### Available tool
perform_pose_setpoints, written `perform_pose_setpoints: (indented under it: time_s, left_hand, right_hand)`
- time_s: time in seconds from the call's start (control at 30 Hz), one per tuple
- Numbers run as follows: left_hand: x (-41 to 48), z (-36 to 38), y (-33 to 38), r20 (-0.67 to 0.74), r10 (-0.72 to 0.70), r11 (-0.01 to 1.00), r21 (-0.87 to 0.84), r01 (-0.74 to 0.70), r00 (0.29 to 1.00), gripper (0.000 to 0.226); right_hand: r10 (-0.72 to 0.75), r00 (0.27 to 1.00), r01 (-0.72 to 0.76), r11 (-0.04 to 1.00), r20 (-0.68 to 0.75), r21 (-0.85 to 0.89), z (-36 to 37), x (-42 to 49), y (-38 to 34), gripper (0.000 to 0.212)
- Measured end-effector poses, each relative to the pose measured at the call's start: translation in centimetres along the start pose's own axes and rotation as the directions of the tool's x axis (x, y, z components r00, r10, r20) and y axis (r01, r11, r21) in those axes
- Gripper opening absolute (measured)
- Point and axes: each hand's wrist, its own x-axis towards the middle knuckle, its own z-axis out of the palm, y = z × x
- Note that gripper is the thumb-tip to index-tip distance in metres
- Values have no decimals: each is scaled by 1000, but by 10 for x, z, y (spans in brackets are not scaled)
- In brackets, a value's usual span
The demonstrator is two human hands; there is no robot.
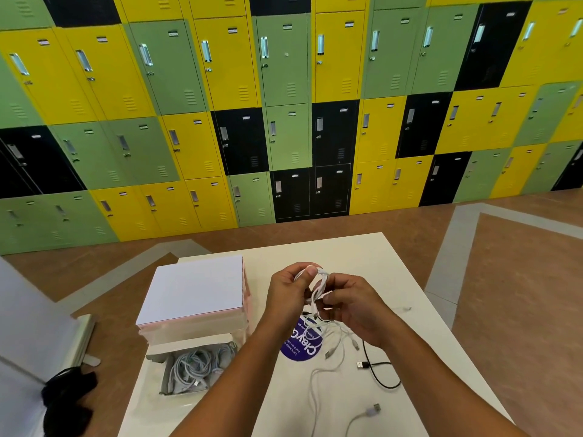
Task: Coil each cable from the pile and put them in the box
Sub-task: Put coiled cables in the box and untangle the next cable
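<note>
Forearms rise from the bottom edge toward the middle of the table point(362, 257), and between them I have the white cable point(319, 283) part-coiled in the air. The left grip point(290, 294) pinches the loops at their top, thumb laid over them. The right grip point(356, 307) is curled round the strand just below. The cable's free tail drops from the hands to the table and trails toward me, perhaps ending at the white plug point(375, 408), though I cannot trace it for sure. As I judge it, the step in hand is winding that tail in. To do it well I would hold the left pinch fixed as an anchor, lay each new loop the same size as the others, and let the strand slide through the right fingers so it does not twist. I would also lift the tail clear of the loose pile point(337, 342) below, so it drags no neighbour along. That pile, a few white leads and a black cable point(378, 375), lies partly over a round purple sticker point(299, 346). To the left, the open box point(164, 373) already holds coiled cables point(192, 367), with a white-topped stack point(195, 288) just behind it. Beyond are brown floor point(504, 279) and green, yellow and black lockers point(284, 89).
</note>
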Motion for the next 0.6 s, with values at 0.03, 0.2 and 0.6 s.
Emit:
perform_pose_setpoints:
  time_s: [0.03,0.2,0.6]
  left_hand:
    - [0,0,1,-17,7,1000,9,-7,1000,21]
    - [0,5,0,-52,58,996,64,-55,997,18]
    - [5,-5,3,-199,-18,1000,16,21,980,17]
  right_hand:
    - [-1,1000,1,1000,8,9,1,0,0,26]
    - [0,1000,0,1000,-7,-5,11,-2,3,29]
    - [-94,988,55,955,-123,-290,9,7,-1,6]
